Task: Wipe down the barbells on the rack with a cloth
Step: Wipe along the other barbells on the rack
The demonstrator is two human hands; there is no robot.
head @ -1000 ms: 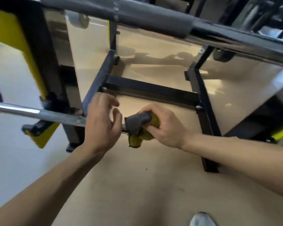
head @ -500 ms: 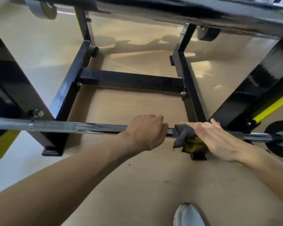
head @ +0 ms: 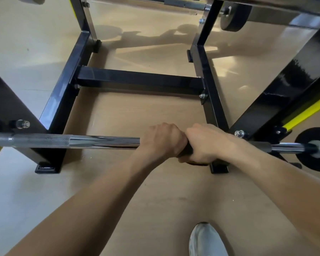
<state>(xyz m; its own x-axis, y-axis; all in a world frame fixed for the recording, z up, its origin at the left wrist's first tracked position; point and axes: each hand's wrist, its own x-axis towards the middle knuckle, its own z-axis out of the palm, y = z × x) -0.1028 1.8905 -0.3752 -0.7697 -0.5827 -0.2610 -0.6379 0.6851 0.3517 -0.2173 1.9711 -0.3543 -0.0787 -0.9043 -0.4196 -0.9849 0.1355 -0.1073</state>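
A: Start at the left. What lies there?

B: The barbell (head: 78, 141) runs across the near scene, resting low on the black steel rack (head: 61, 100). Its left stretch is knurled and matte grey, then it turns to smooth, mirror-bright chrome toward the middle.

A: And the hands?

B: The left hand (head: 162, 140) is curled right round the shaft, gripping it. Touching it on the right, the right hand (head: 204, 143) is closed down over the cloth (head: 187, 151), pinning it to the bar; only a dark sliver and a yellow edge beneath show.

A: What has changed?

B: Half a second ago the right hand's fingers lay flat over the cloth with a gap to the left hand. Now they are wrapped and the two hands meet. I judge the wipe is travelling leftward along the shaft, so the right portion looks covered and the long chrome and knurled length is left.

A: Further right?

B: A grey collar, a bright sleeve, and a round black weight plate (head: 314, 150) at the end. A pale shoe (head: 207, 239) stands on the tan floor (head: 137, 115), near.
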